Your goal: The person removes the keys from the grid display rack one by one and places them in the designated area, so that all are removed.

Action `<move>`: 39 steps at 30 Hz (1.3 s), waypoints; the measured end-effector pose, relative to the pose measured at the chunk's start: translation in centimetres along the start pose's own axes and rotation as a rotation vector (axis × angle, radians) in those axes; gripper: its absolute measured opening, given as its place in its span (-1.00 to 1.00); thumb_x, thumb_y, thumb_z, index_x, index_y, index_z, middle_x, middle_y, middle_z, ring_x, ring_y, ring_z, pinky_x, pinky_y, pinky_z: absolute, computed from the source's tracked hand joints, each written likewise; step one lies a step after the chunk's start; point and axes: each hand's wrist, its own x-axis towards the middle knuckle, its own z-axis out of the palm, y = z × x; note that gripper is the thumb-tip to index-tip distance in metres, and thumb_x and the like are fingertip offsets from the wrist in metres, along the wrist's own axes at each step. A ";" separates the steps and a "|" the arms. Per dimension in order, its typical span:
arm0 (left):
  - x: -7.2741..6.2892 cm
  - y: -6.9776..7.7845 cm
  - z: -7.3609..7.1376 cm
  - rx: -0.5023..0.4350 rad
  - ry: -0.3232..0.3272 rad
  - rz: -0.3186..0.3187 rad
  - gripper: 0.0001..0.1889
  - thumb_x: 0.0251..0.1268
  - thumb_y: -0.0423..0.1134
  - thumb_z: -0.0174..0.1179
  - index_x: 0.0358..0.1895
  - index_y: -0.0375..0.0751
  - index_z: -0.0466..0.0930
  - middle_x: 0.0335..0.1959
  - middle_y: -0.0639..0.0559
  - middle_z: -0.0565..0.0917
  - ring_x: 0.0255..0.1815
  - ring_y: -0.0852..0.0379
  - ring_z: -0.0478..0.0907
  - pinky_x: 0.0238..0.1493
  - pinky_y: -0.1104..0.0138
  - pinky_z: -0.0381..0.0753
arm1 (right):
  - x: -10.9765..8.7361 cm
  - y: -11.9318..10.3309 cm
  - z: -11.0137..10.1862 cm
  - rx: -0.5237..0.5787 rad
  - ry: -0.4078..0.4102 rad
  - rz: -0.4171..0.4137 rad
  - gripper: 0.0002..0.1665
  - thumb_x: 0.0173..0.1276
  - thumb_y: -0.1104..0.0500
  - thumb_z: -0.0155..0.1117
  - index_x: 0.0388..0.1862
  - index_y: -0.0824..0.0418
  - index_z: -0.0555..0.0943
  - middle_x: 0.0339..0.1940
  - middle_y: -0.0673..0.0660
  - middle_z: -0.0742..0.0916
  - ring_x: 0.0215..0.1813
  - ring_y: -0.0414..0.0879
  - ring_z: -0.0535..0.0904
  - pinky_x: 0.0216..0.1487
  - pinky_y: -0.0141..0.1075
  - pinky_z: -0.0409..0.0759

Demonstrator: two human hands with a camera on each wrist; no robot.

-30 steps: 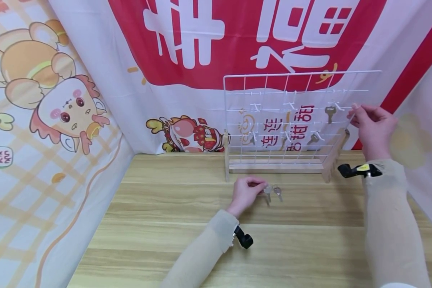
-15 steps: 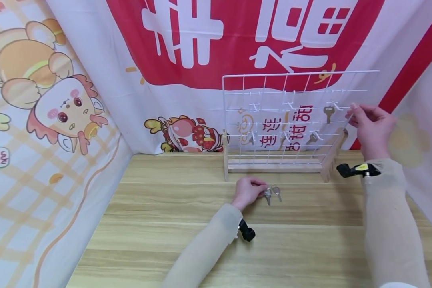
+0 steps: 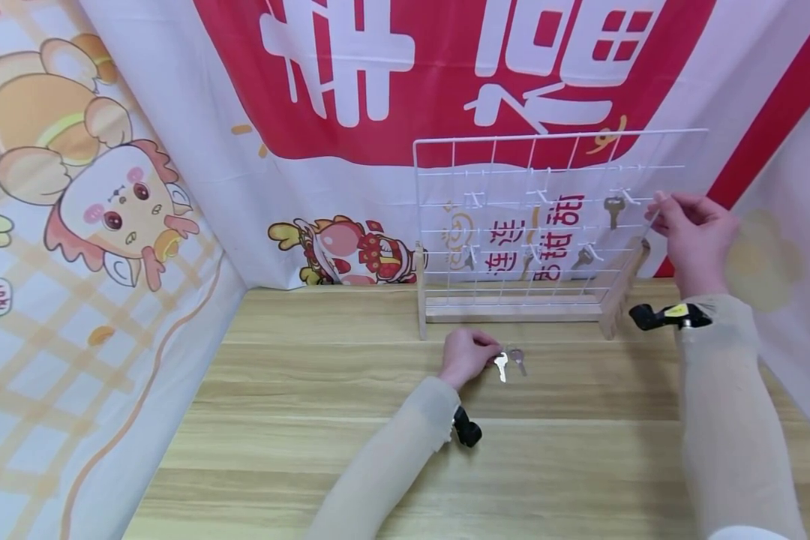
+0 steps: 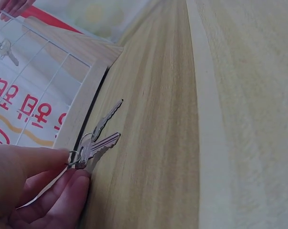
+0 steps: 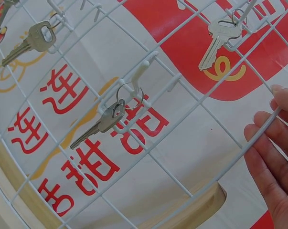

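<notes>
In the head view my left hand point(image 3: 464, 356) is low over the table, pinching a small metal ring point(image 4: 73, 158) between thumb and fingertips. A silver key point(image 4: 101, 147) hangs from that ring. Right beside it lies a second key point(image 4: 107, 119) with its own ring, on the wood. My right hand point(image 3: 698, 232) grips the right edge wire of a white wire grid rack point(image 3: 553, 136). Hooks on the grid carry keys, among them an upper right key point(image 5: 224, 37), a middle key point(image 5: 105, 119) and a key further left point(image 5: 36, 39).
The rack stands on wooden feet joined by a wooden bar point(image 3: 513, 310), near the back of the wood-grain table point(image 3: 297, 435). Behind it hangs a red and white printed cloth point(image 3: 351, 180). Another patterned cloth point(image 3: 20, 375) covers the left side.
The key at my left hand has turned slightly and now catches the light. My left hand has shifted a little to the right. My right hand keeps its grip on the rack.
</notes>
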 end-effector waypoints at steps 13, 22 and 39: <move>-0.1 0.6 -0.2 0.099 0.013 0.005 -0.95 0.15 -0.35 0.49 -0.42 -0.17 0.82 -0.62 0.24 0.65 -0.67 0.34 0.54 -0.54 0.51 0.53 | -0.1 -0.1 0.1 0.018 -0.003 0.004 -0.27 -0.01 -0.19 0.59 0.15 0.09 0.72 0.01 0.03 0.75 0.02 -0.19 0.69 0.18 -0.48 0.51; -0.1 0.6 -0.3 0.100 -0.007 -0.019 -0.95 0.15 -0.34 0.50 -0.42 -0.16 0.82 -0.63 0.22 0.66 -0.66 0.32 0.56 -0.55 0.50 0.54 | 0.0 0.2 0.0 0.003 0.001 -0.010 -0.25 0.00 -0.22 0.58 0.16 0.09 0.72 0.05 0.04 0.75 0.03 -0.19 0.68 0.20 -0.47 0.50; 0.2 0.6 -1.8 0.047 0.037 -0.005 -0.92 0.15 -0.21 0.52 -0.32 -0.08 0.82 -0.49 0.19 0.72 -0.48 0.27 0.59 -0.40 0.40 0.56 | 0.2 0.2 0.1 0.014 0.001 -0.026 -0.28 0.00 -0.20 0.59 0.13 0.10 0.73 0.02 0.05 0.76 0.02 -0.19 0.69 0.16 -0.49 0.53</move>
